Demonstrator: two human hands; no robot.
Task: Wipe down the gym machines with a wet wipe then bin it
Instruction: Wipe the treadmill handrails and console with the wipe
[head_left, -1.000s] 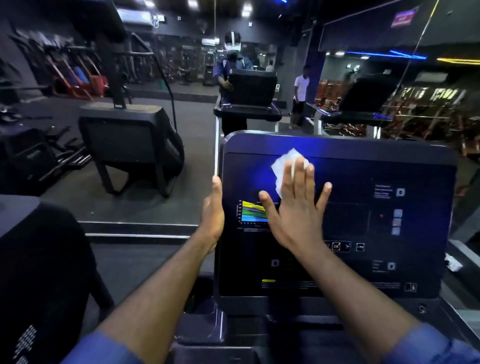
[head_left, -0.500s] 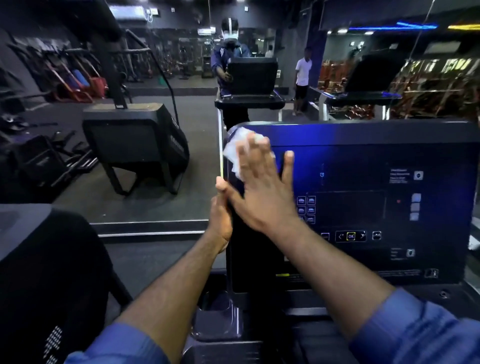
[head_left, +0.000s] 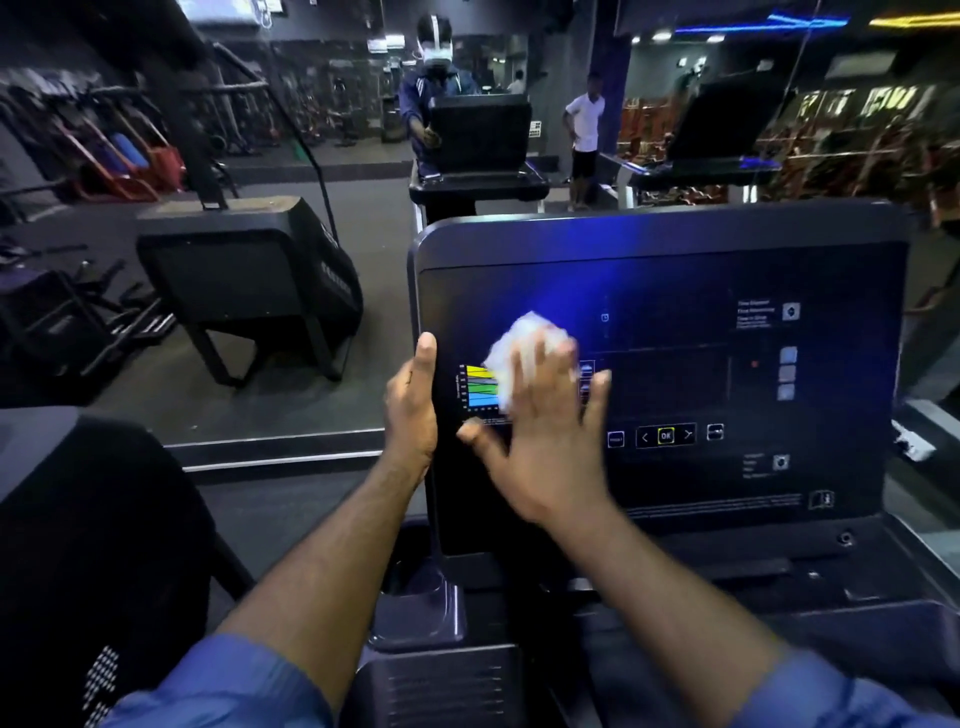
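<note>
A dark treadmill console (head_left: 675, 322) with a lit display fills the middle and right of the head view. My right hand (head_left: 545, 431) lies flat on its screen with spread, straight fingers, pressing a crumpled white wet wipe (head_left: 524, 343) against the glass just above a coloured chart. The wipe shows above and between the blurred fingers. My left hand (head_left: 413, 410) rests against the console's left edge, thumb pointing up along the rim; its fingers are hidden behind the panel.
A large mirror ahead reflects me, another treadmill console (head_left: 480, 135) and a person in a white shirt (head_left: 584, 140). A black stair machine (head_left: 249, 280) stands to the left. A dark padded machine part (head_left: 78, 545) sits at lower left. A cup holder (head_left: 415, 608) lies below the console.
My right hand has slid the wipe from the console's top-left corner down and right onto the screen. My left hand stays on the left edge.
</note>
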